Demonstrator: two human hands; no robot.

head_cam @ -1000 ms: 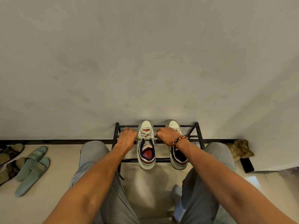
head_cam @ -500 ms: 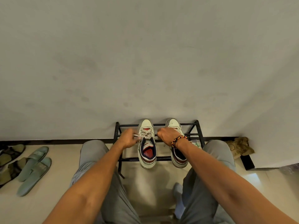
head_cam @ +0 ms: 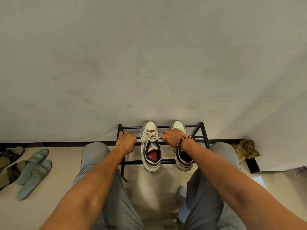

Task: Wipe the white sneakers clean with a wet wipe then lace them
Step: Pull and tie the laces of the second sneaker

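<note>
Two white sneakers with red and navy linings stand side by side on a low black metal rack point(head_cam: 203, 133) against the wall, toes toward the wall. The left sneaker point(head_cam: 150, 146) has a white lace point(head_cam: 139, 141) crossed over its tongue, and both lace ends stretch out sideways. My left hand point(head_cam: 126, 141) grips the left end, just left of the shoe. My right hand point(head_cam: 171, 137) grips the right end and covers part of the right sneaker point(head_cam: 182, 161). No wet wipe is in view.
My knees in grey trousers flank the rack. Green slides point(head_cam: 34, 171) and dark sandals point(head_cam: 9, 161) lie on the floor at the left. A crumpled brown cloth point(head_cam: 245, 149) sits by the wall corner at the right. A plain wall rises right behind the rack.
Both hands have drawn apart from the left sneaker, left hand leftward and right hand rightward, pulling the lace ends taut. The sneakers have stayed in place on the rack.
</note>
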